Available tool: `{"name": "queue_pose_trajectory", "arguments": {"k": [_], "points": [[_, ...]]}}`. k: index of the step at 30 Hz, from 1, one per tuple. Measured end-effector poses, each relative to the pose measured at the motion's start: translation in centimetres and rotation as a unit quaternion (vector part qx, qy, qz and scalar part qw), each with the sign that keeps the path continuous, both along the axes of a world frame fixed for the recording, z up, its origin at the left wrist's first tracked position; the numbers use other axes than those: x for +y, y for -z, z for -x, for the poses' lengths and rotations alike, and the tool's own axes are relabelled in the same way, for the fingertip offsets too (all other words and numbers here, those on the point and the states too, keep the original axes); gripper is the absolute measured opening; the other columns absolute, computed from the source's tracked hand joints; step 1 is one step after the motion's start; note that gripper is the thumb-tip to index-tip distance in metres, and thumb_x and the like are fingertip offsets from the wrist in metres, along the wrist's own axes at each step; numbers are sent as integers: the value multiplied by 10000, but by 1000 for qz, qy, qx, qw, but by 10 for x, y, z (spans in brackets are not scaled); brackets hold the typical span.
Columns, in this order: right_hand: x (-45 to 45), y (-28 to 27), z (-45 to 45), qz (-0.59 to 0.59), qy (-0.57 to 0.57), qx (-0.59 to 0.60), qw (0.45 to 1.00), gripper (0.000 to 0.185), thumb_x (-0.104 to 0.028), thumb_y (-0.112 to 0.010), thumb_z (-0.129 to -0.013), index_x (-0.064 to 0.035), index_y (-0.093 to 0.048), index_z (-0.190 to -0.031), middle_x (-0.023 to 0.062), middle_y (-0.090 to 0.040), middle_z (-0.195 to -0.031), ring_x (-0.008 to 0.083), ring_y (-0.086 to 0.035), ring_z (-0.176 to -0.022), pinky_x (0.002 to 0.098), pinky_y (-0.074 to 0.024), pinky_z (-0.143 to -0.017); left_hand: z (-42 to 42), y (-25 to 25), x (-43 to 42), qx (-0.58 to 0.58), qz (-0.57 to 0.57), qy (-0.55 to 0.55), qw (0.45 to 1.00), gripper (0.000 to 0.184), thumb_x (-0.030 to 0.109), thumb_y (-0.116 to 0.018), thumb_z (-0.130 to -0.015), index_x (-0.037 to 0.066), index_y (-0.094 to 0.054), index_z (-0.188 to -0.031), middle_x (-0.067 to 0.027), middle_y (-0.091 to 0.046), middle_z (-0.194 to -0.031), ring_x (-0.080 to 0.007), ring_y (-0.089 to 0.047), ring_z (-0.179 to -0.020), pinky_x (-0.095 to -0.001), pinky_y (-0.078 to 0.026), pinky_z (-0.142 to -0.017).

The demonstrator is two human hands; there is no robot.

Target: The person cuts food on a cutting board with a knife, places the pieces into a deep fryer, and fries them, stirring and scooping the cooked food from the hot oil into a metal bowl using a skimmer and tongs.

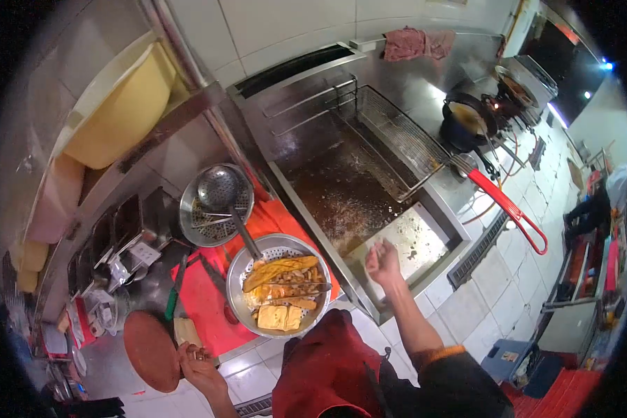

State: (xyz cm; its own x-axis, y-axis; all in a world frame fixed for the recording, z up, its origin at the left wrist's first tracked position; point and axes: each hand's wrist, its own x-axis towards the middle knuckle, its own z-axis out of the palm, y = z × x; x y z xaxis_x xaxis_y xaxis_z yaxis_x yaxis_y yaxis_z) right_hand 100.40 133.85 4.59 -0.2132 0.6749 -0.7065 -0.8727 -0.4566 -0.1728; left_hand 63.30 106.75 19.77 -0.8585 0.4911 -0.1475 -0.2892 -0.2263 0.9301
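Note:
My left hand (200,366) is at the lower left, its fingers curled at the edge of a round brown disc (151,352) and the end of a pale block (186,332); what it grips is unclear. My right hand (383,265), half-curled and empty, hovers over the pale metal ledge (414,240) of a fryer with dark oil (341,188). Between my hands, a perforated metal bowl (240,310) holds fried pieces, a long golden piece (280,270), two square yellow pieces (279,318) and tongs. A skimmer (219,187) lies across a second perforated bowl (188,226).
A wire basket (404,143) with a red handle (512,209) rests over the fryer. Red boards (212,306) and a green-handled knife (171,303) lie left of the bowl. Pots (467,122) stand on burners at the back right. A yellow tub (122,104) sits on the upper-left shelf.

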Motion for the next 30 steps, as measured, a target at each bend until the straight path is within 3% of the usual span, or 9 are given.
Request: {"name": "queue_pose_trajectory", "arguments": {"k": [7,8,11,13,17,21,26,28,30], "points": [[100,100,72,-212,-69,-500,837,331,-360,-515,-959,-116,-631,-767,-25,-569,-693,104,-494,-610,276,-370,-521,12,31,-71,97,44,-59,992,175,255,-557,-863,86,-511,-878,-3,-428,-753,-102,-432,-668,-255,-386,-632],[97,116,60,-284,-129,-642,701,242,-290,-462,-970,-80,-561,-1039,50,-564,-979,161,-507,-887,306,-372,-761,7,31,-77,124,49,-76,988,158,233,-555,-845,86,-498,-844,1,-406,-727,-99,-415,-645,-248,-376,-609],[51,72,33,-391,-167,-757,496,451,-191,-336,-986,-23,-376,-1403,127,-423,-1426,234,-392,-1310,377,-246,-1124,39,58,-143,297,86,-45,950,102,121,-527,-756,87,-431,-753,24,-385,-689,-84,-372,-579,-209,-331,-518],[-15,-70,71,-371,-30,-506,779,425,-228,-329,-1003,46,-462,-1299,175,-525,-1284,258,-482,-1218,379,-323,-1082,26,36,-143,234,75,-65,967,109,125,-496,-861,54,-500,-779,13,-427,-688,-93,-419,-603,-257,-365,-554],[-108,-137,125,-481,-206,-458,719,346,-299,-453,-986,23,-564,-1048,127,-624,-1000,191,-603,-934,333,-463,-892,46,36,-138,199,212,-13,957,277,240,-533,-952,-22,-613,-919,-61,-551,-713,-133,-545,-641,-286,-441,-617],[-191,-165,272,-615,-379,-467,509,171,-117,-689,-815,-25,-654,-954,117,-669,-945,213,-641,-845,333,-494,-765,105,66,-164,366,346,57,862,564,399,-707,-785,7,-533,-1151,-160,-558,-1046,-270,-557,-971,-390,-456,-785],[-225,-83,448,-797,-380,-462,-86,736,-160,-708,-737,-74,-356,-1378,134,-420,-1390,317,-371,-1316,514,-265,-1086,129,140,-169,416,464,139,770,1036,578,-765,-616,20,-339,-1378,-216,-417,-1283,-395,-381,-1217,-533,-299,-988],[-222,-71,492,-808,-422,-401,-91,824,-167,-722,-717,-81,-285,-1411,132,-404,-1408,316,-353,-1335,541,-230,-1096,136,168,-162,451,406,114,787,1117,584,-765,-596,9,-269,-1415,-222,-394,-1321,-405,-370,-1239,-557,-292,-989],[-222,-67,528,-799,-467,-351,-141,888,-180,-737,-701,-88,-238,-1430,129,-393,-1421,315,-343,-1346,551,-207,-1107,136,182,-158,531,474,63,700,1101,572,-758,-591,21,-284,-1418,-215,-385,-1346,-386,-365,-1254,-578,-289,-983]]}}
